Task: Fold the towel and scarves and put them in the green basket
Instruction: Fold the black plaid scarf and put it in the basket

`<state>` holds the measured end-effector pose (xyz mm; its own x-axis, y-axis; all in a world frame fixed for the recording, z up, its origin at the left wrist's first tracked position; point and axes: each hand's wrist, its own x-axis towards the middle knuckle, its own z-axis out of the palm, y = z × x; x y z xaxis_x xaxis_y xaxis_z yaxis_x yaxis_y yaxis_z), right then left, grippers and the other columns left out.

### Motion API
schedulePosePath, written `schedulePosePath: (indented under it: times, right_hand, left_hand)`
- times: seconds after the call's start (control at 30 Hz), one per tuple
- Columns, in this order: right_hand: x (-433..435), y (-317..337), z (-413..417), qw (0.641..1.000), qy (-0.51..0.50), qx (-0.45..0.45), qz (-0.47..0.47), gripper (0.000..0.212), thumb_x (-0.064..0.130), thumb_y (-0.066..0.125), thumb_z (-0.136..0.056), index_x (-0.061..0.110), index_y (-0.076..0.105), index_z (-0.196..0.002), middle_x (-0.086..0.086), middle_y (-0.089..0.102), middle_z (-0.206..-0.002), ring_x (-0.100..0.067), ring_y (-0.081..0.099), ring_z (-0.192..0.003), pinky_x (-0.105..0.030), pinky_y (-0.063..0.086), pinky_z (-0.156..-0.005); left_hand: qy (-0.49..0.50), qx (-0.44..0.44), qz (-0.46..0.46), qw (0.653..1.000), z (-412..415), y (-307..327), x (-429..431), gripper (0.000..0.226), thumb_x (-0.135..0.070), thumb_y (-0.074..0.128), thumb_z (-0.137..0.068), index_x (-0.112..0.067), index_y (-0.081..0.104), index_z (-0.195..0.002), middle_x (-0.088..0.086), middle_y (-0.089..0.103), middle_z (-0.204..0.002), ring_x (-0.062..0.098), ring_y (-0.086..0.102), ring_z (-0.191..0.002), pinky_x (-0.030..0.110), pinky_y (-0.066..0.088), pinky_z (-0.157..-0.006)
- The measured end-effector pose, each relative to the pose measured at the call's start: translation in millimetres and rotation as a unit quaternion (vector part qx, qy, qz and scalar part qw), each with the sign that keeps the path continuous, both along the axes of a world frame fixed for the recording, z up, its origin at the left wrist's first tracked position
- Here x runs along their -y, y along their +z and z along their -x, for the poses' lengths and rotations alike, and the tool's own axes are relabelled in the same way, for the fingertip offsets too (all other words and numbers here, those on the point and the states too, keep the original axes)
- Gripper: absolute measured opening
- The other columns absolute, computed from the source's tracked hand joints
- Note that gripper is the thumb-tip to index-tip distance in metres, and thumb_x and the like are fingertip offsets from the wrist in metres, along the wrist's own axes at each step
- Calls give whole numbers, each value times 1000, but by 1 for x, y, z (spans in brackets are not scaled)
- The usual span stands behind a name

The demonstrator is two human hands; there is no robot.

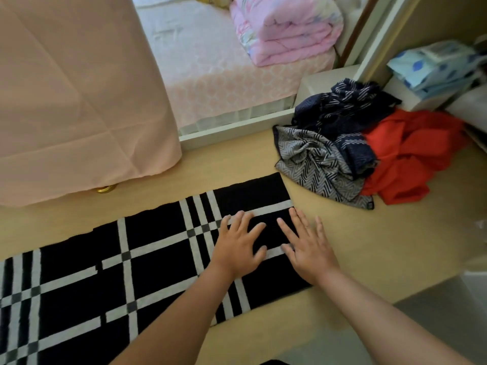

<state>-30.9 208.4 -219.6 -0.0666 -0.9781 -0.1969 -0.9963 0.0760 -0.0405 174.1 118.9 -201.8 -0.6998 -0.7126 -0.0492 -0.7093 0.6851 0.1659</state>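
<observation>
Black plaid scarf (158, 277) w/ white and grey stripes lies flat on the floor (369, 246), running from bottom-left diagonally up to the centre. Both hands are on its right end, palms down, fingers straight and spread, gripping nothing. L hand (238, 246) rests fully on the fabric, fingertips at a white stripe. R hand (307, 248) is just beside it, thumbs nearly touching; its inner fingers are on the black part, outer fingers over bare floor past the scarf's end edge.

Near that end, to the right, there's a crumpled pile on the floor: grey chevron scarf (316, 164) in front, navy patterned scarf (350, 109) behind and partly on top, red cloth (411, 154) touching both on the right side.

Upper left: a peach cloth (79, 101) hangs down, a gold foot (105, 189) showing under its hem. Top centre: a folded pink quilt (284, 30) on a bed. Top right: a blue dotted cloth (432, 64).
</observation>
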Motion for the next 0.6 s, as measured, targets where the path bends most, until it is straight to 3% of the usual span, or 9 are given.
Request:
schedulePosePath:
  times: [0.1,0.23,0.3,0.37,0.47,0.6]
  right_hand:
    - [-1,3,28,1000,1,-11,-12,65,48,28,-97,26,20,-157,-10,12,-165,-24,8,-153,-56,5,-119]
    - [-13,4,47,998,-41,-25,30,60,42,29,-97,16,39,-151,-14,32,-159,-31,28,-147,-58,21,-116]
    - [-18,8,46,996,-65,-17,64,51,42,37,-95,17,55,-136,-14,50,-145,-33,46,-133,-52,35,-106]
    - [-20,15,42,991,-94,0,100,32,42,50,-90,23,62,-112,-7,59,-118,-28,56,-108,-44,42,-89]
    - [-18,23,34,983,-142,52,107,17,40,64,-83,24,64,-92,2,55,-90,-22,57,-85,-38,43,-75]
    - [-13,32,27,967,-179,160,82,11,29,67,-83,24,59,-78,9,45,-80,-20,55,-81,-35,42,-74]
  left_hand:
    - [-3,-12,41,999,39,16,25,36,-39,40,-96,-23,58,-123,1,53,-127,26,47,-118,41,34,-99]
    - [-80,48,31,995,90,31,63,47,-23,47,-95,-21,42,-142,2,44,-139,25,45,-118,37,42,-93]
    - [-140,112,50,983,110,35,78,58,-18,50,-93,-24,33,-148,2,37,-146,25,45,-120,35,44,-91]
    - [-184,170,54,967,124,37,87,58,-15,51,-94,-26,31,-148,3,35,-146,25,49,-116,33,45,-81]
    - [-186,206,87,957,130,41,91,46,-10,52,-94,-21,40,-137,6,44,-133,25,54,-108,33,39,-65]
    - [-167,192,112,960,125,50,90,29,-9,50,-92,-16,52,-121,8,48,-121,26,55,-105,33,37,-63]
